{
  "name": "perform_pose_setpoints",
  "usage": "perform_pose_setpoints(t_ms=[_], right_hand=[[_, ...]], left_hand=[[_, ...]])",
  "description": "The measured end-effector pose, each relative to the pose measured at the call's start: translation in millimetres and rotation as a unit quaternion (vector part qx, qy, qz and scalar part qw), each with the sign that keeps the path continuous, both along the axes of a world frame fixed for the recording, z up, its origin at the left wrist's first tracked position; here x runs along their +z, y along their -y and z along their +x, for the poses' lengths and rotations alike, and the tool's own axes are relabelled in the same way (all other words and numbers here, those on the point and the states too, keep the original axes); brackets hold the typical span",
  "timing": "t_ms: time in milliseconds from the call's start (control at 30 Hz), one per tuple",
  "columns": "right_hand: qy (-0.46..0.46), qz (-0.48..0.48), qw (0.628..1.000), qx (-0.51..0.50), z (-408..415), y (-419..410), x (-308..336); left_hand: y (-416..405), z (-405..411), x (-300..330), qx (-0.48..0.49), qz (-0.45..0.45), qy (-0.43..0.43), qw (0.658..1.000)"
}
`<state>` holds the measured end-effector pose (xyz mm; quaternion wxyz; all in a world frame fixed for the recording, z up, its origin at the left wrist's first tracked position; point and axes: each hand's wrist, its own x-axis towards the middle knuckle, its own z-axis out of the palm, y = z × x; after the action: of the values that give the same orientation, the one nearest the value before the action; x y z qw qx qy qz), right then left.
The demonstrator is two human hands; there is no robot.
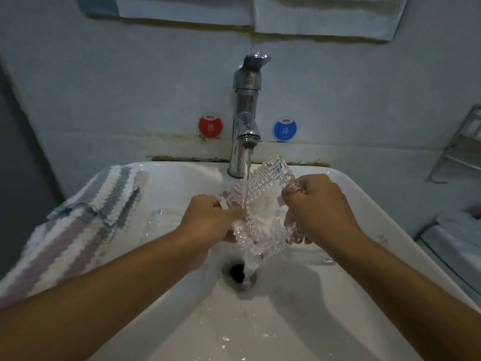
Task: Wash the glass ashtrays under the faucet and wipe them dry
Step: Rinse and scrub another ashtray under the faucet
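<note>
Both my forearms enter from the bottom edge and meet over the white sink [338,295]. My left hand [208,217] grips the near-left edge of a square cut-glass ashtray [263,204], fingers curled under it and thumb on top. My right hand [320,204] clamps the right edge, fingers wrapped round the ribbed rim. I hold the ashtray tilted, its far corner raised toward the faucet [246,113], directly above the drain [238,274]. Water [246,173] runs from the spout, strikes the ashtray's inner face, and spills off its low edge into the drain. A second glass ashtray [162,220] lies in the basin to the left, just beside my left wrist, its outline blurred by wet reflections. A striped cloth [86,217] is draped over the sink's left rim. On the wall behind, a red sticker [210,125] sits left of the faucet and a blue sticker [284,129] right of it. White towels [325,14] hang above.
</note>
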<state>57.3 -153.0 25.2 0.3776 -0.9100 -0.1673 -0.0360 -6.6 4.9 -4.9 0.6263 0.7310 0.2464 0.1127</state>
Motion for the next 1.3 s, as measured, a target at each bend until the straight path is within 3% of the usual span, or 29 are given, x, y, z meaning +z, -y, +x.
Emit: perform_pose_setpoints(t_ms=[267,433,500,633,800,1067,1300], right_hand=[[-0.003,0.007,1.0,-0.009,-3.8,-3.1,-4.0],[-0.036,0.061,0.997,-0.006,-6.8,-0.7,-1.9],[-0.036,0.073,0.997,-0.003,-8.8,-1.5,-3.5],[-0.014,0.071,0.997,-0.009,-7.8,-2.8,-8.5],[-0.024,0.117,0.993,-0.023,-3.7,-0.2,-7.3],[-0.018,0.121,0.992,-0.016,-5.5,-2.8,-11.8],[-0.038,0.143,0.989,-0.001,-7.4,-10.1,-19.2]], left_hand=[[6.7,0.3,-4.7,-0.081,0.009,-0.012,0.997],[3.2,1.3,-3.6,-0.009,0.172,0.022,0.985],[3.0,1.7,-4.8,-0.003,0.198,0.03,0.98],[9.3,-6.3,2.6,-0.061,0.017,0.002,0.998],[16.1,-8.6,4.4,-0.168,-0.127,-0.013,0.978],[9.6,1.7,-1.6,-0.159,-0.236,-0.047,0.957],[9.4,-3.9,-1.2,-0.074,-0.16,-0.059,0.983]])
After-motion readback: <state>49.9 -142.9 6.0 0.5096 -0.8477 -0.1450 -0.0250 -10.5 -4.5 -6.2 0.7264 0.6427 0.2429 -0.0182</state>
